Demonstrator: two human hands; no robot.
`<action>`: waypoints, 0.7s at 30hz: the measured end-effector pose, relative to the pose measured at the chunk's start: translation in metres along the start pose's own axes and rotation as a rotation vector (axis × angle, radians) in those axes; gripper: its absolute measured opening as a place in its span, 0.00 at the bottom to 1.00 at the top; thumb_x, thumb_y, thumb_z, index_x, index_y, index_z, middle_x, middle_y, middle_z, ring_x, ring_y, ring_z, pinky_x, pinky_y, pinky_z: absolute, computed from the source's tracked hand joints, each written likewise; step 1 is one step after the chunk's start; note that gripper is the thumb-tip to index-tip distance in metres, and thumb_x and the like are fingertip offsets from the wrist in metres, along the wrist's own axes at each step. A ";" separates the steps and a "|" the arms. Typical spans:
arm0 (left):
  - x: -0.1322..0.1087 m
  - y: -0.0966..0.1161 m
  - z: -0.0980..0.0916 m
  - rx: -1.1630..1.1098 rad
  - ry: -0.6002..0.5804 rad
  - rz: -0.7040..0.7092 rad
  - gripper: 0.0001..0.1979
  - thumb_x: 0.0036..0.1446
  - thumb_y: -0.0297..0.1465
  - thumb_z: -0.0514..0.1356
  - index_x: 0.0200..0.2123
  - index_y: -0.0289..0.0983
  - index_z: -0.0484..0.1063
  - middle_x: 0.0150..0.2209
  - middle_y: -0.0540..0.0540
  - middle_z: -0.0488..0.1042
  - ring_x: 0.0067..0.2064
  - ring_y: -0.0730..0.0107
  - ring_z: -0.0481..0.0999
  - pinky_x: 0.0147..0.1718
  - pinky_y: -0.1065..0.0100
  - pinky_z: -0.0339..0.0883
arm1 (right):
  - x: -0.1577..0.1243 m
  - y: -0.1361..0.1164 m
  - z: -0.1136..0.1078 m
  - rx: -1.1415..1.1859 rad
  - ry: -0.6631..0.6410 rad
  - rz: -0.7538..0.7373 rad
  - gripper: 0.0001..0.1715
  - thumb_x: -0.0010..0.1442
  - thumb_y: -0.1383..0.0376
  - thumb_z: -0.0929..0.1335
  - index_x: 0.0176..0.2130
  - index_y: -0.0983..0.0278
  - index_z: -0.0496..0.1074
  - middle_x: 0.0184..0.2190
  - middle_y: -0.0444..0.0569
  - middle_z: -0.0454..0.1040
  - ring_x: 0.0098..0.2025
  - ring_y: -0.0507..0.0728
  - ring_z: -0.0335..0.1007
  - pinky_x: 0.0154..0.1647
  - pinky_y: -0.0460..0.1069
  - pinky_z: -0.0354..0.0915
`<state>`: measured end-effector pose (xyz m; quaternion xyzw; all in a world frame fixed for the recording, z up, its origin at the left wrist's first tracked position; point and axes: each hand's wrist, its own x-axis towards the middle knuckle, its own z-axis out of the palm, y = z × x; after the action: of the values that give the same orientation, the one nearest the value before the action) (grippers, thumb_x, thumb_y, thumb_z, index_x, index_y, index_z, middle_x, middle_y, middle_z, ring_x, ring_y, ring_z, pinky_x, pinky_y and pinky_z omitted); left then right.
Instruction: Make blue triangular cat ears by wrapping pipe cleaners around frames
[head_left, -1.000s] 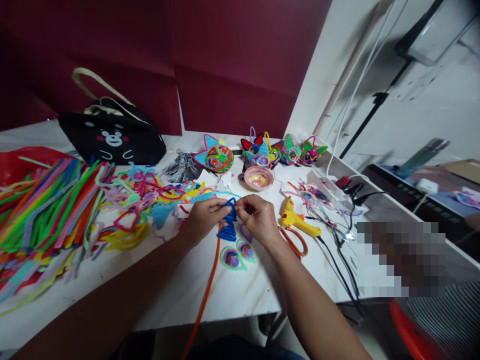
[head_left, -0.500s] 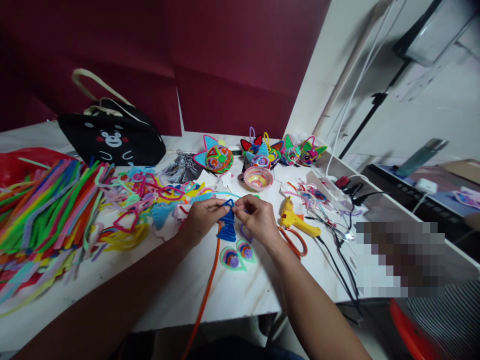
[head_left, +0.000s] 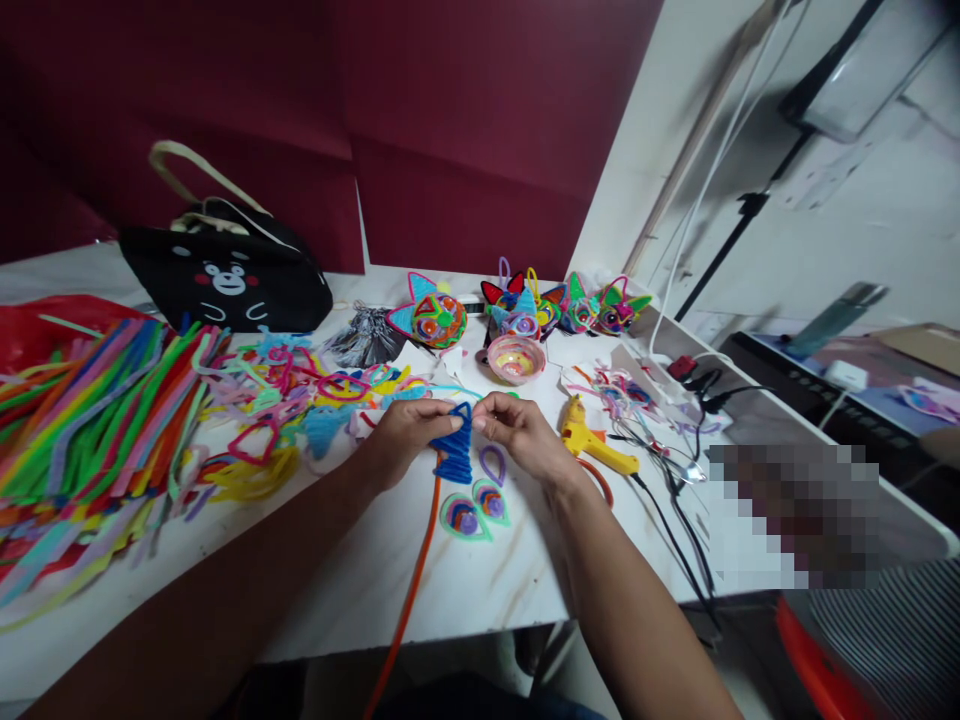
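My left hand (head_left: pixel 405 432) pinches a blue piece wound from fuzzy pipe cleaner (head_left: pixel 454 455) near its pointed top, where a small open triangle shows. Close against the piece's right edge, my right hand (head_left: pixel 517 432) has thumb and forefinger pressed together; what lies between them is too small to make out. An orange pipe cleaner (head_left: pixel 420 580) runs from under the blue piece over the table's front edge. Just below lie two drop-shaped eyes (head_left: pixel 466 516) in green, white, orange, blue and purple. A purple loop (head_left: pixel 493 465) rests beside my right wrist.
Bundled coloured pipe cleaners (head_left: pixel 97 430) cover the table's left side. A yellow glue gun (head_left: pixel 596 440) with a black cord lies at right. Colourful cat-like heads (head_left: pixel 435 318) and a small bowl (head_left: pixel 516 358) stand behind. A black bag (head_left: pixel 225 275) sits back left.
My right hand has shifted slightly right, away from the top of the blue piece, baring its edge and the purple loop. The left hand keeps its grip.
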<state>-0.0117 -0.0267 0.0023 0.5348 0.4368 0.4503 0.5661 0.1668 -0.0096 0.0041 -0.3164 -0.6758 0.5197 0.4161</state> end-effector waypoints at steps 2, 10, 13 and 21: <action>-0.001 0.001 -0.002 -0.030 -0.049 -0.031 0.08 0.46 0.34 0.64 0.26 0.34 0.74 0.21 0.51 0.70 0.21 0.75 0.69 0.20 0.73 0.65 | -0.001 0.000 -0.002 -0.046 -0.037 -0.041 0.17 0.53 0.53 0.69 0.31 0.64 0.69 0.25 0.43 0.66 0.28 0.50 0.60 0.30 0.45 0.59; -0.001 0.003 -0.002 -0.001 0.029 0.041 0.07 0.46 0.33 0.64 0.27 0.34 0.75 0.22 0.52 0.70 0.22 0.77 0.68 0.21 0.75 0.64 | 0.003 0.005 0.002 -0.172 0.261 -0.132 0.19 0.46 0.54 0.73 0.32 0.64 0.68 0.28 0.44 0.66 0.31 0.51 0.62 0.32 0.45 0.60; -0.001 0.003 0.000 0.082 0.108 0.115 0.07 0.46 0.32 0.64 0.28 0.34 0.75 0.22 0.52 0.70 0.23 0.77 0.68 0.21 0.76 0.65 | 0.004 0.009 0.006 -0.194 0.357 -0.038 0.20 0.44 0.53 0.74 0.28 0.65 0.68 0.21 0.41 0.62 0.23 0.49 0.56 0.23 0.44 0.55; 0.001 -0.004 0.000 0.254 0.205 0.246 0.09 0.47 0.35 0.63 0.31 0.35 0.77 0.28 0.49 0.74 0.25 0.73 0.72 0.21 0.75 0.69 | 0.000 0.009 0.013 -0.301 0.307 -0.075 0.12 0.54 0.59 0.68 0.31 0.66 0.75 0.25 0.46 0.72 0.24 0.50 0.61 0.25 0.45 0.57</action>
<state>-0.0112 -0.0255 -0.0015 0.6026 0.4767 0.5093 0.3876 0.1550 -0.0128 -0.0055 -0.4251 -0.6857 0.3429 0.4812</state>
